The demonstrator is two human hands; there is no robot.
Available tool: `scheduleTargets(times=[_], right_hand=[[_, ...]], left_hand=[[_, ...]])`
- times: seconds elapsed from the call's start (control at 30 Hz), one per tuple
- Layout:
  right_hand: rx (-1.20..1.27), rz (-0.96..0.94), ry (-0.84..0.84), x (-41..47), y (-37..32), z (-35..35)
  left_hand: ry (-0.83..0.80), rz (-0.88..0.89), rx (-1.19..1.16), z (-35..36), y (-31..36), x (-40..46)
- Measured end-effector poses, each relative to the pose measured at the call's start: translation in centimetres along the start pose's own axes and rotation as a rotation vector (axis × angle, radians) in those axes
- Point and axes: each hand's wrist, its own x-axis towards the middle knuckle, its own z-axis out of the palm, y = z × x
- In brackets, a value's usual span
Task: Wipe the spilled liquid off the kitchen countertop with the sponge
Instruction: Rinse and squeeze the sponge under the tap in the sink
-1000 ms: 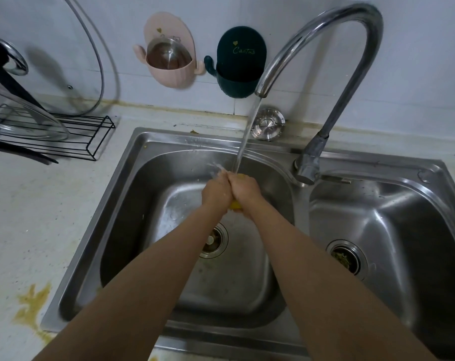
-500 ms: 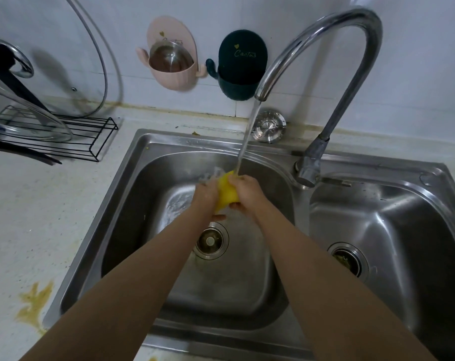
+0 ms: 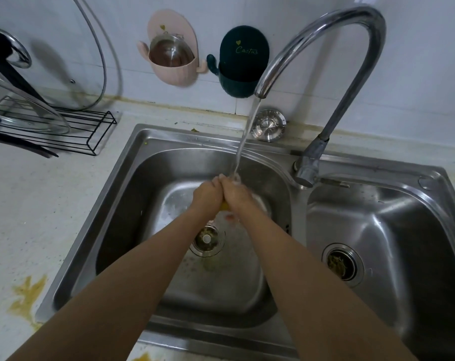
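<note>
Dim, soft indoor light, glare on the faucet (image 3: 325, 24), shadowed sink (image 3: 132, 178) basins, wide-angle bending at edges, slight blur.

Yellow sponge (image 3: 224, 206), yellow-brown spill (image 3: 28, 295), pink holder (image 3: 173, 61), dark-green holder (image 3: 240, 63)

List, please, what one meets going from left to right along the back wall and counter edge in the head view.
Black wire rack → pink wall holder → dark green wall holder → round metal sink strainer → faucet base.

"Cactus" in script on dark green wall holder (image 3: 243, 61)
</note>
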Motion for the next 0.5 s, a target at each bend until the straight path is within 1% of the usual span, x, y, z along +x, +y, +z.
scheduleTargets(times=[0.07, 0.1, 0.13, 0.17, 0.2, 0.27, 0.3, 0.37, 0.43, 0.5], right_hand=[[0.303, 0.13, -0.186, -0.4, 0.2, -0.3], [0.451, 0.169, -0.236, -0.4, 0.2, -0.5], [0.544, 0.184, -0.238, -0.4, 0.1, -0.5], [0.556, 0.166, -0.205, -0.3, -0.1, -0.3], [0.497, 0.132, -0.157, -0.3, -0.6, 0.0], [0.37, 0.077, -0.048, -0.1, -1.4, 0.6], [0.341, 0.072, -0.02, -0.1, -1.7, 0.9], [0.316, 0.051, 0.016, 0.1, -1.6, 1.3], [0.252, 0.014, 0.04, 0.2, -1.2, 1.6], [0.187, 0.009, 0.069, 0.2, -1.1, 1.8]], left_hand=[[0.004, 0.031, -0.152, 0.1, 0.4, -0.6], [0.016, 0.016, -0.236, -0.1, 0.5, -0.7], [0.028, -0.048, -0.323, 0.0, 0.6, -0.5], [0.041, -0.115, -0.393, 0.0, 0.6, -0.3], [0.035, -0.193, -0.454, -0.2, 0.7, -0.2], [-0.047, -0.256, -0.587, -0.5, 0.7, -0.2], [-0.111, -0.284, -0.632, -0.6, 0.7, -0.3], [-0.164, -0.33, -0.692, -1.0, 1.0, -0.6], [-0.133, -0.356, -0.758, -0.7, 0.9, -0.4], [-0.124, -0.37, -0.775, -0.4, 0.6, -0.3]])
